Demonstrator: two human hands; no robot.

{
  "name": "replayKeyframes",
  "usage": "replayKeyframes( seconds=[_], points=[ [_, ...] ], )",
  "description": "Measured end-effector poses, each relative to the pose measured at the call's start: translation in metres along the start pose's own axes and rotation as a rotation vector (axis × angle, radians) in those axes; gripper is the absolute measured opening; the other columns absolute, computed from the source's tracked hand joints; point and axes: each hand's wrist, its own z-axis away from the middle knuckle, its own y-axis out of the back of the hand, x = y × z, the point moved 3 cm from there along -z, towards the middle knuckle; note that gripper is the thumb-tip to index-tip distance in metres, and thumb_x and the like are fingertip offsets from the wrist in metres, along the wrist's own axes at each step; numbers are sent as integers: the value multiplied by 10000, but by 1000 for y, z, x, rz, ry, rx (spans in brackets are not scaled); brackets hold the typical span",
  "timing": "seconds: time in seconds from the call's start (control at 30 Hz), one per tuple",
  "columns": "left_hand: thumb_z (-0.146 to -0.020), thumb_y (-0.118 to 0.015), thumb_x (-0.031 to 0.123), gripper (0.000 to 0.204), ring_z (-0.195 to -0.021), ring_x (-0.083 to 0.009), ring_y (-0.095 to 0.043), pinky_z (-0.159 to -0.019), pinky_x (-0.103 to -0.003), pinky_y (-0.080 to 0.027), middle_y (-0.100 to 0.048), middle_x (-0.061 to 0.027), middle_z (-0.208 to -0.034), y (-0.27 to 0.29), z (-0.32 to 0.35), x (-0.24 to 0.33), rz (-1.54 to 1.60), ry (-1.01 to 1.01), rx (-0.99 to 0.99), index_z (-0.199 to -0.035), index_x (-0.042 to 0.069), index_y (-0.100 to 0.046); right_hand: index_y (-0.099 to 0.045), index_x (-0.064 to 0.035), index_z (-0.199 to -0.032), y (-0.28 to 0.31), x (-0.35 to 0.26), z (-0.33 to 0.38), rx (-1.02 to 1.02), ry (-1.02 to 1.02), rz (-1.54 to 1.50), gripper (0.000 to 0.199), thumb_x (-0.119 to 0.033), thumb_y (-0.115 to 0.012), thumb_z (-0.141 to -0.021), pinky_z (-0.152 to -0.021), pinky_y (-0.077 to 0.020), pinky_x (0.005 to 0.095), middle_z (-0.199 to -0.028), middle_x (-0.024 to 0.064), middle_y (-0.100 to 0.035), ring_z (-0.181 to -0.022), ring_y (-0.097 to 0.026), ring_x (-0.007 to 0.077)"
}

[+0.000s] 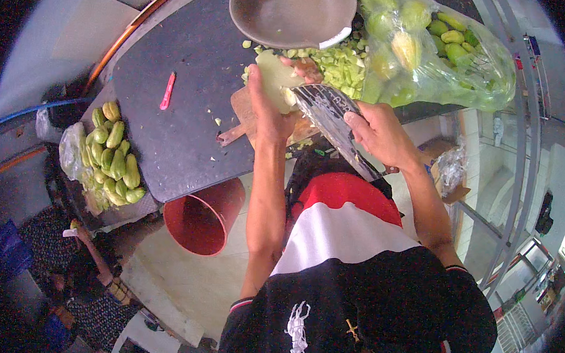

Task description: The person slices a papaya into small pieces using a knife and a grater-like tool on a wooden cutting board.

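A dark grey stone-like worktop point(184, 86) fills the upper middle, above a pale tiled floor point(186, 274). A red plastic bucket point(205, 217) stands beneath its edge. Metal window frames point(521, 184) rise at right, bright with daylight.

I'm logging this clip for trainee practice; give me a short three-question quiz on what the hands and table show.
1. True or false: the left hand holds a peeled pale green fruit piece above the wooden cutting board.
2. What does the right hand grip?
A. a cleaver
B. a pink peeler
C. a metal bowl
3. Fill in: the heap of chopped green pieces lies between the grey bowl and the clear ____ of whole green fruit.

Key: 1 true; 2 A, the cleaver, its blade against the fruit piece; 3 plastic bag.
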Motion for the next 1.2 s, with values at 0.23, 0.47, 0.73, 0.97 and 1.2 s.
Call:
replayKeyframes(
  seconds=[0.23,0.47,0.73,0.97,1.2],
  points=[
    [-940,-503,585,558,-891,-310,-612,-817,-442,-529,-609,-134,-930,-13,0,-4,106,-59,-40,-1106,53,-542,-581,-21,-859,-4,30,-1,-156,-321,-478,243,-203,-515,-1006,-385,-380,264,-570,6,-523,-402,-462,83],
    [-947,-445,628,580,-848,-274,-582,-834,-427,-488,-585,-109,-903,-29,1,-5,23,-32,64,-1065,67,-533,-568,-31,-931,6,27,-3,-161,-244,-336,215,-214,-501,-1021,-398,-351,210,-580,-26,-490,-428,-435,46],
    [-980,-408,589,562,-877,-243,-594,-828,-390,-509,-588,-102,-927,-38,-2,-11,86,22,67,-1062,51,-545,-563,-37,-941,9,51,-7,-163,-198,-463,218,-224,-494,-1028,-420,-360,207,-612,-15,-505,-453,-436,44],
    [-1004,-381,546,539,-910,-250,-597,-887,-405,-495,-594,-106,-956,-15,-13,-30,226,40,179,-1067,38,-551,-557,-15,-1026,27,44,-9,-138,-154,-366,218,-216,-472,-1036,-436,-370,217,-660,-3,-507,-498,-442,54],
    [-972,-382,633,595,-903,-277,-608,-909,-510,-506,-593,-106,-949,-13,-15,-29,141,-6,79,-1114,74,-530,-580,19,-971,36,20,9,83,-18,97,203,-170,-512,-996,-518,-433,345,-660,98,-551,-528,-529,193]
  ],
)
